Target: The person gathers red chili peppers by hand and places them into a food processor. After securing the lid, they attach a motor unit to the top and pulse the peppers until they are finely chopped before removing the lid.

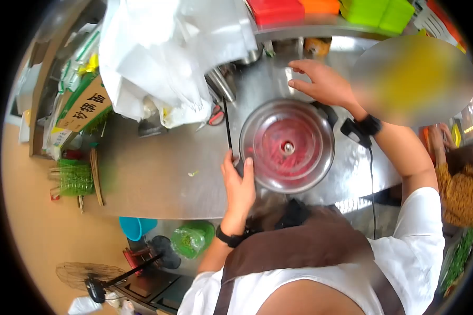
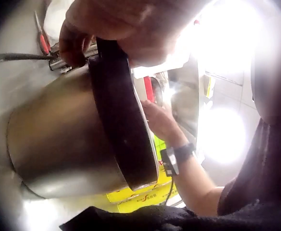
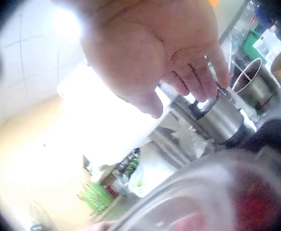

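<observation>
A food processor (image 1: 249, 123) with a round steel bowl and clear lid stands at the counter's front. Blurred red contents, like chopped meat, show through the lid around a central metal knob. My left hand (image 1: 238, 189) grips the black handle on the bowl's left side, its thumb against the rim. In the left wrist view the steel bowl wall (image 2: 58, 130) appears below that hand. My right hand (image 1: 323, 84) is held in the air beyond the bowl's far right edge, fingers loosely extended and holding nothing. In the right wrist view its palm (image 3: 145, 53) shows above the clear lid (image 3: 188, 192).
Red-handled scissors (image 1: 216, 115) and a thin black rod (image 1: 227, 126) lie left of the bowl. A large white plastic bag (image 1: 163, 58) fills the back left. A green basket (image 1: 76, 176) stands further left. Coloured boxes (image 1: 276, 11) line the back shelf. Another person (image 1: 460, 194) is at right.
</observation>
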A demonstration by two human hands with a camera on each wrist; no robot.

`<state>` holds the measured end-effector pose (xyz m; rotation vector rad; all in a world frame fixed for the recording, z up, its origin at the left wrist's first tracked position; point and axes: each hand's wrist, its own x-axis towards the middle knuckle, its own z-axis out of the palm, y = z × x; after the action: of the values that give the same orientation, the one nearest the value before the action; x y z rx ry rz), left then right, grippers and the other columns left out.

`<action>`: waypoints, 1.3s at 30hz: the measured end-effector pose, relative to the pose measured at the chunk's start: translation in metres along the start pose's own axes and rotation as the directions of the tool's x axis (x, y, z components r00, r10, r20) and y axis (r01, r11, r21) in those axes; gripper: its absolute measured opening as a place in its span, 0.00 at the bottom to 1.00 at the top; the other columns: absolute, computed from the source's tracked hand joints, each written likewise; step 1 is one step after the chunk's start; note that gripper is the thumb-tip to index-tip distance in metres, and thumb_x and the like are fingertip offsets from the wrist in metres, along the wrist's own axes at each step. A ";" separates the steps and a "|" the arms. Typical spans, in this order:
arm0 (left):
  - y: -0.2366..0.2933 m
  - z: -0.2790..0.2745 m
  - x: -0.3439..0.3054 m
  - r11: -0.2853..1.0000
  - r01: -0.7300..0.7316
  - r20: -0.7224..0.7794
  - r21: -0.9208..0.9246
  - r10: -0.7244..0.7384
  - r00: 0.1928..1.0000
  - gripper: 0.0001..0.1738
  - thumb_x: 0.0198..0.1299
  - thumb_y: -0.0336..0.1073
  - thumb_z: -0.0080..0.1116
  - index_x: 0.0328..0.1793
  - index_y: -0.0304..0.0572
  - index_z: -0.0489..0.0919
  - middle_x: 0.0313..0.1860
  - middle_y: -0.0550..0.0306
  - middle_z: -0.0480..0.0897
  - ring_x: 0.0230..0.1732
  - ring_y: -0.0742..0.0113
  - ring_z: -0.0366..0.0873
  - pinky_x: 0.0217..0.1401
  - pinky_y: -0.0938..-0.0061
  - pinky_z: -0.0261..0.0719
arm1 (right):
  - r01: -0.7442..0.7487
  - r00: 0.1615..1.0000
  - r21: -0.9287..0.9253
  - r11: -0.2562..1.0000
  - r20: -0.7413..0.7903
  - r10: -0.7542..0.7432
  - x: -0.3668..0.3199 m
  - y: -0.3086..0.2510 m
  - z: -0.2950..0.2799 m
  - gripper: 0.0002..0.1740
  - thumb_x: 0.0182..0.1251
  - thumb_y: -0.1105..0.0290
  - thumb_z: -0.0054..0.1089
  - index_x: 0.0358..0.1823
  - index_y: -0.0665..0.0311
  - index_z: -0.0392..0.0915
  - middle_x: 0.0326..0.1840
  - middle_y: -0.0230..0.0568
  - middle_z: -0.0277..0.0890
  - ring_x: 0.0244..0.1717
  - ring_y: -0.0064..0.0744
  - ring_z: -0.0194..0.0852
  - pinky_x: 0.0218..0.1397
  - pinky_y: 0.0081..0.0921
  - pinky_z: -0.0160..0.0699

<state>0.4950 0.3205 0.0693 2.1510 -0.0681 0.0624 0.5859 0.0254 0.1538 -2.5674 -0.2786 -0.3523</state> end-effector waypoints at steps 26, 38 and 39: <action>-0.001 0.016 -0.014 0.825 0.391 -0.118 -0.408 -0.472 0.874 0.23 0.53 0.41 0.74 0.46 0.31 0.79 0.33 0.60 0.81 0.34 0.74 0.74 0.39 0.78 0.75 | -0.050 0.878 -0.115 0.992 0.468 0.099 0.179 0.101 0.123 0.20 0.61 0.58 0.56 0.48 0.66 0.78 0.49 0.55 0.79 0.52 0.53 0.77 0.57 0.41 0.73; 0.008 0.005 -0.015 0.893 0.376 -0.101 -0.248 -0.410 0.906 0.25 0.56 0.43 0.71 0.54 0.34 0.78 0.40 0.56 0.83 0.42 0.72 0.76 0.49 0.75 0.76 | 0.029 0.977 0.140 0.990 0.205 -0.058 0.100 0.050 0.068 0.21 0.48 0.67 0.63 0.46 0.65 0.78 0.40 0.55 0.81 0.44 0.55 0.79 0.48 0.40 0.78; 0.006 0.002 -0.019 0.895 0.393 -0.117 -0.211 -0.422 0.899 0.26 0.56 0.44 0.71 0.54 0.35 0.78 0.41 0.56 0.83 0.43 0.73 0.76 0.50 0.75 0.76 | 0.036 0.984 0.193 0.981 0.164 -0.068 0.091 0.051 0.066 0.21 0.48 0.67 0.63 0.46 0.65 0.78 0.41 0.54 0.81 0.44 0.55 0.80 0.48 0.40 0.78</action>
<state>0.4758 0.3160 0.0716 1.9279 0.4579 -0.0162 0.6981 0.0291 0.1027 -2.4076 -0.4216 -0.1177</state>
